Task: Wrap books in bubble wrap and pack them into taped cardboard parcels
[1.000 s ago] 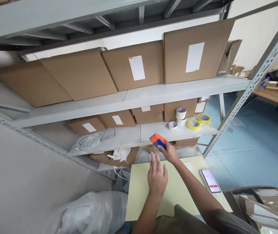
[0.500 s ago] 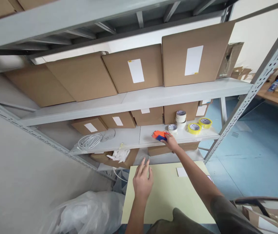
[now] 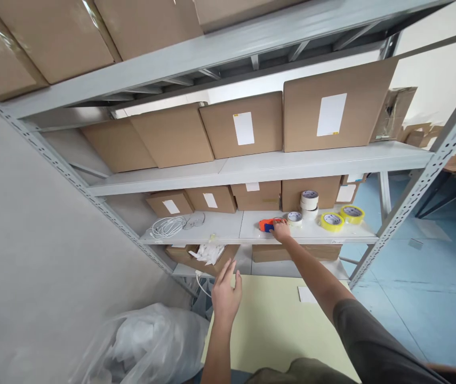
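My right hand (image 3: 281, 231) reaches onto the lower shelf (image 3: 231, 226), its fingers closed round the near end of an orange-and-blue tape dispenser (image 3: 266, 225). The dispenser lies low on the shelf surface, partly covered by my fingers. Just right of it are a white tape roll (image 3: 295, 218) and a stack of white rolls (image 3: 310, 200). Two yellow-edged tape rolls (image 3: 332, 221) lie farther right. My left hand (image 3: 226, 293) hovers over the left part of the pale yellow table (image 3: 284, 325), fingers stretched out and holding nothing.
Cardboard boxes (image 3: 247, 125) line the shelves above and behind. A coiled white cable (image 3: 168, 228) lies at the shelf's left. Below it, an open box holds white pieces (image 3: 209, 253). A plastic bag (image 3: 151, 341) stands left of the table. A perforated post (image 3: 407, 197) rises at right.
The view has turned, so the shelf appears farther right and more of the top boxes shows. The tape dispenser now sits flatter on the shelf under my right hand. My left hand stays open.
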A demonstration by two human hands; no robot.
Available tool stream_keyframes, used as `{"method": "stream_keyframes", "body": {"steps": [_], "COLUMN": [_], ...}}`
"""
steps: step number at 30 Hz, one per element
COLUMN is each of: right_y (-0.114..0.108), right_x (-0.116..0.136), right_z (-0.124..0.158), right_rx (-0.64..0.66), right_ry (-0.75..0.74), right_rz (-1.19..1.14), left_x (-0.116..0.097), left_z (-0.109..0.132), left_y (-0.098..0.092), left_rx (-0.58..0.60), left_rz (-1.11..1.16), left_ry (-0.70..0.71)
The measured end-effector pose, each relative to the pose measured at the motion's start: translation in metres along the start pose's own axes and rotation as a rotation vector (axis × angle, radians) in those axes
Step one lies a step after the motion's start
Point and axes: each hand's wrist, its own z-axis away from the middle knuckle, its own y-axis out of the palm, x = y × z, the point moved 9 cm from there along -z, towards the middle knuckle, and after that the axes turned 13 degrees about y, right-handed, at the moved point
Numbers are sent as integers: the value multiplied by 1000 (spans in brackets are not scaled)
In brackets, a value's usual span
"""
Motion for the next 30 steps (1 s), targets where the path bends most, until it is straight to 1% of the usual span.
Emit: {"method": "stream_keyframes", "body": {"steps": [2,4,8,11,13,15,17,19,22,24,27,30], "right_y": [-10,-19,-33,-29,-14,8,37,69,112,134,158,174], "right_x": [0,4,20,29,35,42,54,71,101,122,153,190], "right_z": [11,27,69,106,127,145,161,179,211,235,271,303], "right_rx": [-74,-125,-194,-206,-164,-93,-3,91,217,291,399,477], "right_ry": [17,-12,-180,-298,-351,-379,-397,-410,-432,-453,-481,-505], "right_rz": [-64,-146,-337,-459,-518,-565,-607,-647,-691,-704,-703,-684], "left_x": [6,14,30,42,52,62,74,86,105,117,138,159], "left_z": [2,4,7,18,32,52,79,113,168,205,255,299], "left_y": [-5,-7,-3,2,2,0,-6,-17,-46,-70,-106,-136], "left_rx": [2,22,92,134,164,200,239,265,267,236,172,108], "left_rz": [-6,-3,52,104,108,95,78,59,31,5,-42,-53], "left_ry": [-17,-35,-73,-148,-218,-274,-319,-372,-460,-523,-631,-739]}}
